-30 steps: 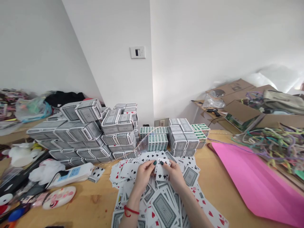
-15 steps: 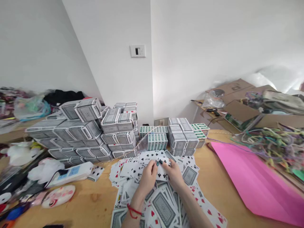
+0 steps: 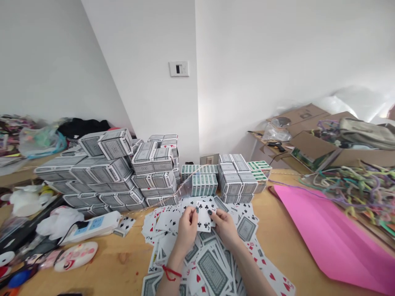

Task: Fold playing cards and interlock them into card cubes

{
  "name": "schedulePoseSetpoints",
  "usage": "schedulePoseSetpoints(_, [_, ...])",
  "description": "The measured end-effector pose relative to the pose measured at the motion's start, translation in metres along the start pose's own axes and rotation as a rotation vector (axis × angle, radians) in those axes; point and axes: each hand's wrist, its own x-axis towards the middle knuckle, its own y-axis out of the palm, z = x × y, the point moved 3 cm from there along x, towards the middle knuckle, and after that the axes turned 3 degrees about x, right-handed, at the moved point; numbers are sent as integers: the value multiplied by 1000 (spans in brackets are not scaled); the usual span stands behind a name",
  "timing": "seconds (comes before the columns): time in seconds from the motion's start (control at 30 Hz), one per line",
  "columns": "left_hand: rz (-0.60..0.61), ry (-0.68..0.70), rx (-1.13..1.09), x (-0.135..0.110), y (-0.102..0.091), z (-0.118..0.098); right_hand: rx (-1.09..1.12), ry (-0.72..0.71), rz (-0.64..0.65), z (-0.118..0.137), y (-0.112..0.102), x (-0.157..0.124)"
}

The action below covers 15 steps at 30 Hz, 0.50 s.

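Both my hands are raised over a spread of loose playing cards (image 3: pixel 212 267) on the wooden table (image 3: pixel 117 263). My left hand (image 3: pixel 186 230), with a red string at the wrist, pinches the left edge of a small fan of club cards (image 3: pixel 204 218). My right hand (image 3: pixel 224 226) pinches the right edge of the same cards. Their faces point up at me, and a four of clubs shows in front. Dark-painted fingernails rest on the cards' top edges.
Stacked boxed card decks (image 3: pixel 123 172) rise behind the loose cards, with a second stack (image 3: pixel 240 179) to the right. A pink sheet (image 3: pixel 327 234) lies at right, below tangled coloured cords (image 3: pixel 352 185) and cardboard boxes (image 3: pixel 321 144). A white device (image 3: pixel 92 226) and clutter sit at left.
The cards in my hands have shifted slightly left and turned, so a four of clubs faces me in front. My hands stayed in nearly the same spot.
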Motion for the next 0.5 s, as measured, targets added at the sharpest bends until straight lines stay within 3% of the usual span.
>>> schedulePoseSetpoints(0.13, [102,2,-91,2,-5,3,71,18,-29,-6,-4,4])
schedulePoseSetpoints(0.5, [158,-13,-67,0,-4,6,76,54,-33,1,-6,3])
